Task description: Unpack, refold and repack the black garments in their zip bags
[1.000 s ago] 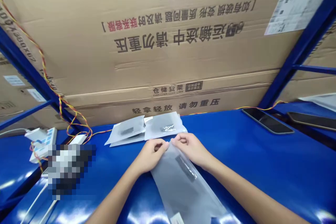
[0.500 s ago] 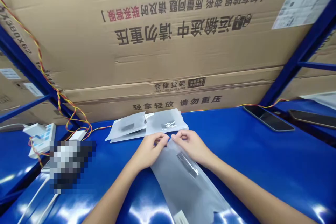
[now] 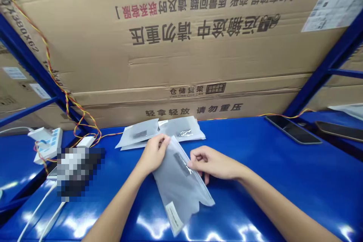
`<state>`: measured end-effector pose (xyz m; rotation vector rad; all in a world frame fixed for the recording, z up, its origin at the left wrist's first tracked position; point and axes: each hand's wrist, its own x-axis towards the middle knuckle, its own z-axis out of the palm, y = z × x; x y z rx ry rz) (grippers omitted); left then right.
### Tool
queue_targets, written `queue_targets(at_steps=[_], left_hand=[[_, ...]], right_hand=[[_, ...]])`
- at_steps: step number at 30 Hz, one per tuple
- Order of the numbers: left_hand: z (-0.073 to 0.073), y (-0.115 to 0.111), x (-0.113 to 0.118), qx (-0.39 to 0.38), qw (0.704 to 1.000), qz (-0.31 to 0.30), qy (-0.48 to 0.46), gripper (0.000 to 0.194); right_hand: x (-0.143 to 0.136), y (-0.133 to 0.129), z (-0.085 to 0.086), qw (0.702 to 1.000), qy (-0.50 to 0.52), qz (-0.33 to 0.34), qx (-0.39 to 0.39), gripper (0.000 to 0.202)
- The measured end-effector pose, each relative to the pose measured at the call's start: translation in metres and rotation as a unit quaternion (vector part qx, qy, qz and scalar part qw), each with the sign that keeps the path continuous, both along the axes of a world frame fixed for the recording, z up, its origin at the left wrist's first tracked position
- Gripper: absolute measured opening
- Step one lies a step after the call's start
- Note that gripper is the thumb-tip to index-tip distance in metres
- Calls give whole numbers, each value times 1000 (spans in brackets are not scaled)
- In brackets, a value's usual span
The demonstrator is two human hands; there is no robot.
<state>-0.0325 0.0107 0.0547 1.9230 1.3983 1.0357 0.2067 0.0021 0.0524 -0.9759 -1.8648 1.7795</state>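
Observation:
A frosted plastic bag (image 3: 177,185) with a dark printed block and a white label at its lower corner hangs slanted over the blue surface. My left hand (image 3: 154,153) pinches its top corner. At the bag's right edge, my right hand (image 3: 211,162) has its fingers curled, with thumb and forefinger together on the edge beside the dark block. Behind my hands lie more frosted bags, one on the left (image 3: 138,133) and one on the right (image 3: 181,127), their edges overlapping.
Two phones lie at the right, one (image 3: 293,129) on the blue tabletop (image 3: 255,151), the other (image 3: 340,130) farther right. A power strip (image 3: 51,145), cables and a pixelated object (image 3: 79,174) are on the left. A large cardboard box (image 3: 170,68) stands behind, between blue posts.
My right hand has left the bag's top corner and moved down along its right edge. My left hand has shifted slightly left and up with the bag, whose lower end now shows.

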Motion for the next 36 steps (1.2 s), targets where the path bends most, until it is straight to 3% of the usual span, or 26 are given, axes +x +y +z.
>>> queue_targets(at_steps=[4,6,8,12,17,22,30,36], left_hand=[[9,7,-19,27,999,46,6,36],[10,8,-22,27,998,53,7,37],[11,7,-21,19,999,50,7,39],[9,2,-10,1,1000,22,10,40],[5,-4,2,1,1000,3,29,37],[3,-5,4,3,999,-5,44,34],[3,-13,15,6,998,-29,49,32],[6,-24,29,18,997,-57,56,31]], right_hand=[[7,-8,8,985,-42,154,-60,46],[5,-10,7,979,-65,179,-72,47],[1,-11,5,988,-69,128,-44,49],[-12,-10,1,997,7,-63,48,42],[-21,-12,-2,985,52,-147,68,38],[-22,-12,-1,983,61,-159,66,41],[-17,-11,-7,994,-54,-84,41,49],[-23,-16,-16,996,-9,-56,72,40]])
